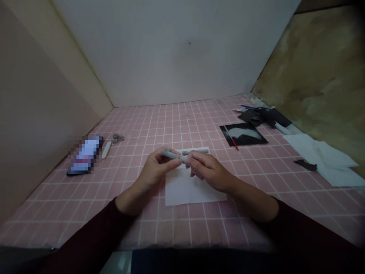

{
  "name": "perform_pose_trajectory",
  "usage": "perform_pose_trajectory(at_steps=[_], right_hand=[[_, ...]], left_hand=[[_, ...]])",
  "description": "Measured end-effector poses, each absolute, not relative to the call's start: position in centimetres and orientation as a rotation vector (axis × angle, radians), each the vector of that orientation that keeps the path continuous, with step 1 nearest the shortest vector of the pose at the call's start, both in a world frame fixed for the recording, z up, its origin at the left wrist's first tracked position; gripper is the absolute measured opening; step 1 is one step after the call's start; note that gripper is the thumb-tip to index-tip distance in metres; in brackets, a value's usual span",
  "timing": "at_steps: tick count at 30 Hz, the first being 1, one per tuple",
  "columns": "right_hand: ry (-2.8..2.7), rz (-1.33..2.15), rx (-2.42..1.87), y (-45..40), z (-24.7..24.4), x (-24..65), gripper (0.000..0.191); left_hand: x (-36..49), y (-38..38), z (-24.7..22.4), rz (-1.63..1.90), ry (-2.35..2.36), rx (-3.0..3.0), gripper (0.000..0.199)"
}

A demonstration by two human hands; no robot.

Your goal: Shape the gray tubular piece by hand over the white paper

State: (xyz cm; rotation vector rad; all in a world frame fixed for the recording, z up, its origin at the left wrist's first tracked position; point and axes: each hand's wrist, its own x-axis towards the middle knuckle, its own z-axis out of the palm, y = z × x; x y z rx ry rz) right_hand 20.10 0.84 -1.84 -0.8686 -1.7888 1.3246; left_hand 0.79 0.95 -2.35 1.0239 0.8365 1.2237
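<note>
Both hands meet over a white sheet of paper on the pink checked table. My left hand is closed around a short grey stick-like piece, which points up to the left. The fingers of my right hand pinch the right end of this piece, where it looks pale. Just behind my right hand, a second grey stick lies across the top edge of the paper.
On the left are a blurred phone, a pale flat strip and small grey coils. To the right lie a black sheet, a red thin tool, dark scraps and white papers.
</note>
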Motion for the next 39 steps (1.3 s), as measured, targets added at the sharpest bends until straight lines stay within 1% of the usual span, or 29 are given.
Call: perform_pose_trajectory(at_steps=[2,5,7,12,17,22,27,29,32,37,39], right_hand=[[-1.779,1.334,-0.860,0.85,-1.82,20.07,0.030],[-1.780,1.327,-0.873,0.87,-1.81,20.18,0.031],[-1.791,1.316,-0.889,0.87,-1.83,20.22,0.031],[-1.800,1.320,-0.872,0.85,-1.84,20.05,0.031],[-1.790,1.317,-0.902,0.86,-1.73,20.12,0.031],[-1.803,1.322,-0.875,0.79,-1.74,20.19,0.033],[-1.783,1.332,-0.893,0.83,-1.72,20.25,0.034],[-1.799,1.324,-0.903,0.84,-1.73,20.23,0.034],[-1.812,1.323,-0.883,0.86,-1.78,20.21,0.035],[-1.796,1.318,-0.891,0.94,-1.89,20.25,0.033],[-1.812,1.311,-0.898,0.94,-1.94,20.21,0.033]], left_hand=[[0.82,0.92,-2.34,1.165,0.832,1.020,0.024],[0.67,1.07,-1.98,1.324,0.860,1.072,0.019],[0.70,1.03,-1.92,1.355,0.857,1.054,0.018],[1.08,0.77,-2.47,1.138,0.827,1.013,0.021],[0.55,1.08,-2.19,1.327,0.853,1.107,0.018],[0.66,1.02,-2.36,1.170,0.854,1.086,0.020],[0.53,1.27,-1.86,1.349,0.859,1.106,0.019],[0.72,1.10,-1.92,1.315,0.857,1.065,0.020],[0.99,0.90,-2.08,1.171,0.853,1.033,0.022],[0.70,1.07,-1.88,1.347,0.880,1.086,0.019],[0.75,0.97,-2.01,1.295,0.869,1.065,0.020]])
